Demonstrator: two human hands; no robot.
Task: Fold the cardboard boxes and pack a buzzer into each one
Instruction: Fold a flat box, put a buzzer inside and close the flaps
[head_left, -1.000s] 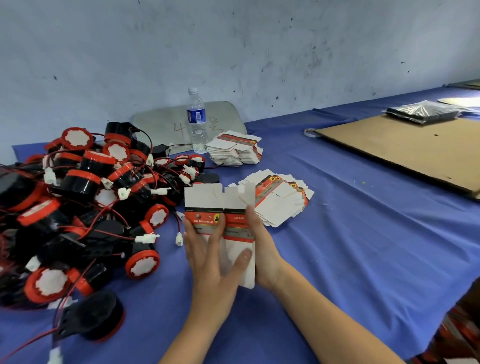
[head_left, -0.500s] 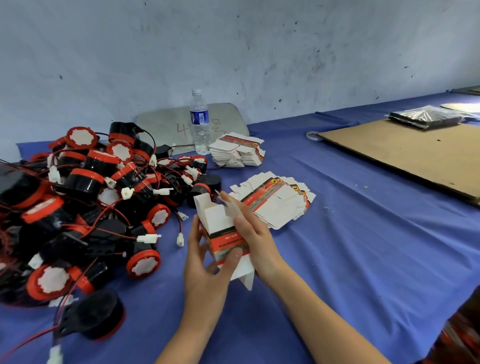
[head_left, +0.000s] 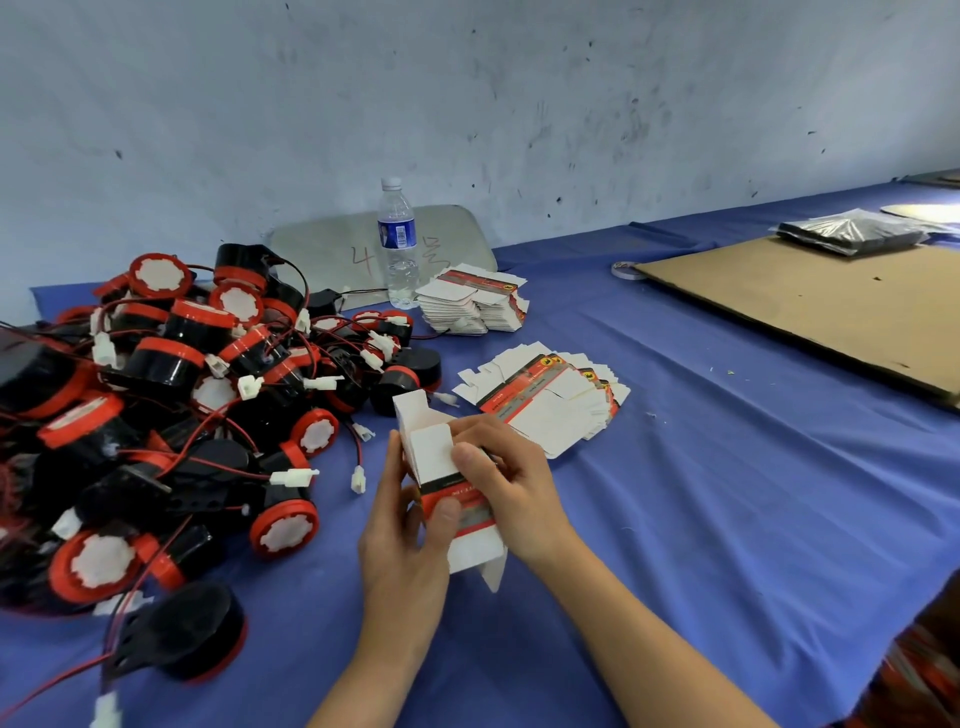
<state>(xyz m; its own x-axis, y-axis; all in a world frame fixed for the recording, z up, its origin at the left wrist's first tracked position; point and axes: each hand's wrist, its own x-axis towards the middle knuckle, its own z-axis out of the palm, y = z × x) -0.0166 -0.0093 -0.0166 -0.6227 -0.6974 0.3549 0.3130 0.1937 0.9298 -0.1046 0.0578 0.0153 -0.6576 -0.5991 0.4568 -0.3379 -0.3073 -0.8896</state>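
Cardboard box (head_left: 427, 453) — print too blurred for me to read — sits gripped in the left hand (head_left: 405, 538) and right hand (head_left: 511, 483).

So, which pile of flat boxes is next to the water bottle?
The tidy stack beside the water bottle; the other pile is fanned out, nearer the half-folded box.

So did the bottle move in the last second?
No. The bottle stands where it did, in front of the grey panel, just right of its red 4.
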